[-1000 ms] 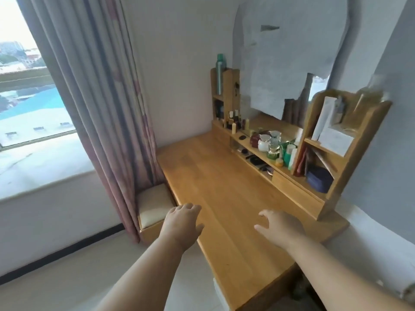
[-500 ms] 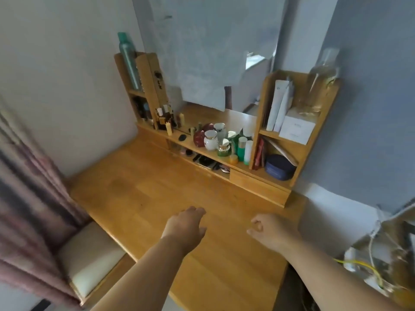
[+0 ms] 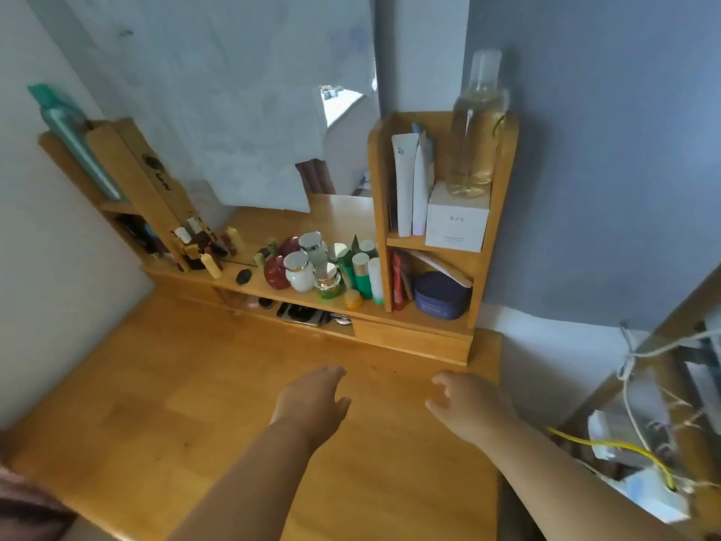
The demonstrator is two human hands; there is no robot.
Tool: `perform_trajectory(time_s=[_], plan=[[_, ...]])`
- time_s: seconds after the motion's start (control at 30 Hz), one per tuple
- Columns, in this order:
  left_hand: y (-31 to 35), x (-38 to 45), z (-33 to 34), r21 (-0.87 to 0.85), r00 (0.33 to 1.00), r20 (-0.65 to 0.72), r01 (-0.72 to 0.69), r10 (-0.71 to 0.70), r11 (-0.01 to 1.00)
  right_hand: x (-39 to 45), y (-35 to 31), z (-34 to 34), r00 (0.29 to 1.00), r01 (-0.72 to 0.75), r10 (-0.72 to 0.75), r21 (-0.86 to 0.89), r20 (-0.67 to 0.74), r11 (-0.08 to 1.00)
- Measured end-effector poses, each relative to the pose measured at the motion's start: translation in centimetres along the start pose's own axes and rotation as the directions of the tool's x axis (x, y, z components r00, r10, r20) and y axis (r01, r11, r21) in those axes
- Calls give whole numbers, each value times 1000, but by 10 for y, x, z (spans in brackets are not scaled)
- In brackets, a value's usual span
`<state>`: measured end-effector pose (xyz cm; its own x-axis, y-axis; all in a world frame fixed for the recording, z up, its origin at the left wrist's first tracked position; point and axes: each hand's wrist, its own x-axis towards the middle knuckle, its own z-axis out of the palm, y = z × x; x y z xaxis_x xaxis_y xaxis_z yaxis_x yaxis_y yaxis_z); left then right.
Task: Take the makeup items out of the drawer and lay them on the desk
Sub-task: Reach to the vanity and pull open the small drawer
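Note:
My left hand [image 3: 312,402] and my right hand [image 3: 470,404] hover over the wooden desk [image 3: 164,415], both empty with loosely spread fingers. Straight ahead of them a shut wooden drawer [image 3: 413,341] sits at the bottom right of the desktop organiser. Left of the drawer, an open slot [image 3: 300,312] under the shelf holds dark compacts and small makeup items. On the shelf above stand jars and bottles [image 3: 324,271]. What lies inside the drawer is hidden.
The organiser's right tower [image 3: 441,220] holds tubes, a white box, a tall clear bottle and a dark round case. The left tower [image 3: 117,177] carries a teal bottle. A covered mirror hangs behind. Right of the desk is a rack with cords [image 3: 640,423].
My view has swung right from the window and curtain to face the organiser. Both hands have moved forward over the desk toward the drawer, staying empty.

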<state>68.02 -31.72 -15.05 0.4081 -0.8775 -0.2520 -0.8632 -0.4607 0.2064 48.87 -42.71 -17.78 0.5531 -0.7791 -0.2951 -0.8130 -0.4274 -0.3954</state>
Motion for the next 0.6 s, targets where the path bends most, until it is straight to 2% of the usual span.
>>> perform_trajectory(time_s=[0.2, 0.4, 0.5, 0.6], plan=[[-37, 49, 10, -20, 988, 40, -146, 146, 989, 17, -19, 17, 984, -169, 168, -8, -66, 986], [-82, 90, 10, -60, 952, 103, -284, 289, 957, 20, -51, 37, 921, -373, 376, 52, -105, 927], [-92, 107, 12, -129, 950, 131, -266, 282, 955, 21, -56, 42, 882, -438, 460, 182, -102, 880], [-94, 125, 24, -312, 970, 136, -151, 201, 938, 28, -47, 44, 830, -495, 548, 317, -101, 809]])
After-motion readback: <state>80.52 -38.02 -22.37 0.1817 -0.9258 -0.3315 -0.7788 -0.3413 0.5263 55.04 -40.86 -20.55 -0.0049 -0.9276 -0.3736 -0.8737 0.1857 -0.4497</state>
